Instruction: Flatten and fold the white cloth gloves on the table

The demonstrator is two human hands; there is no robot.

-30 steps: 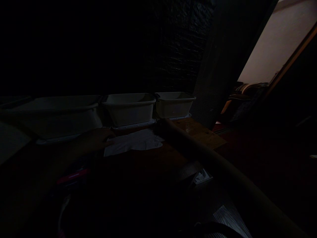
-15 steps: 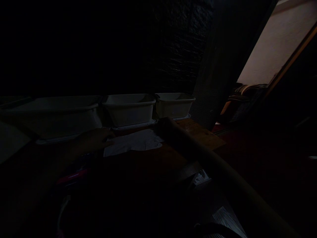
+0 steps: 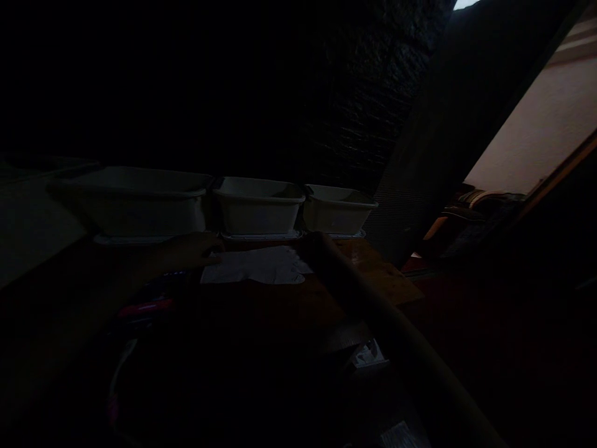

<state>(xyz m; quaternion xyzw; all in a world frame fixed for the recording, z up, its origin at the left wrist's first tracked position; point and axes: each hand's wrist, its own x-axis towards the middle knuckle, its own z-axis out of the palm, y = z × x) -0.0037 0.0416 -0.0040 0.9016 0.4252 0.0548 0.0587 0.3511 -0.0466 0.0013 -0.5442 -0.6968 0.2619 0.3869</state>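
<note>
The scene is very dark. On the brown wooden table (image 3: 364, 264) lies a flat, slightly wrinkled white piece (image 3: 254, 264), either thin cloth or a glove-like sheet; I cannot tell which. My left hand (image 3: 198, 247) rests at its upper left corner, thumb and fingers a little apart. At the right end of the white piece is my right hand (image 3: 311, 247), a dark shape touching or lying over that edge, its fingers lost in shadow.
Behind the hands stand pale plastic tubs in a row: a left tub (image 3: 153, 211), a middle tub (image 3: 259, 214) and a right tub (image 3: 338, 216). A pink item (image 3: 147, 308) lies left. A shiny clear packet (image 3: 368, 354) sits near my right forearm. A lit doorway wall (image 3: 536, 130) shows beyond.
The view has turned and tilted slightly, so the tubs appear shifted right. Both hands stay at the ends of the white piece, which looks a little flatter.
</note>
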